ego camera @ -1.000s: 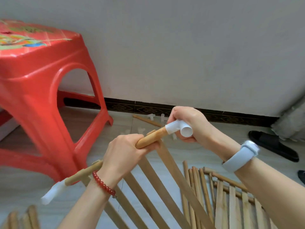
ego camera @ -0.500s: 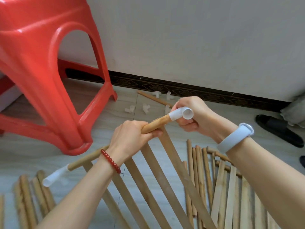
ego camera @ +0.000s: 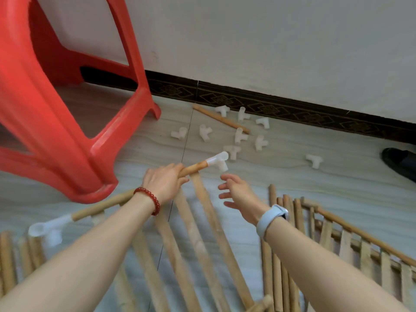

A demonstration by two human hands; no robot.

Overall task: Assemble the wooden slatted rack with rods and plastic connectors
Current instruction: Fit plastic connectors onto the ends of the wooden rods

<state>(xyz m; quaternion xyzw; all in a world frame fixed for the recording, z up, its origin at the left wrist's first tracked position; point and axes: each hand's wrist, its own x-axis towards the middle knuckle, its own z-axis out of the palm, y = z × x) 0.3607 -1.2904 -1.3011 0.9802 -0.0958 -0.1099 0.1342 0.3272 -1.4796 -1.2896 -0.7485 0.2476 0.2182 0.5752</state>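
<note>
My left hand (ego camera: 163,183) grips the wooden rod (ego camera: 193,168) that tops a slatted panel (ego camera: 198,233). A white plastic connector (ego camera: 218,160) sits on the rod's far end, and another white connector (ego camera: 46,229) caps its near end at the lower left. My right hand (ego camera: 238,193) hovers just below and right of the far connector, fingers spread, holding nothing. Several loose white connectors (ego camera: 239,135) and a short rod (ego camera: 221,119) lie on the floor by the wall.
A red plastic stool (ego camera: 56,122) stands at the left, close to the rod. Loose rods (ego camera: 281,244) and a second slatted panel (ego camera: 360,244) lie at the right. More rods (ego camera: 13,255) lie at the lower left. A black slipper (ego camera: 400,161) is at the far right.
My right hand let go of the far connector and drew back, now open beside it. The view tilted down, showing more floor and the loose connectors.
</note>
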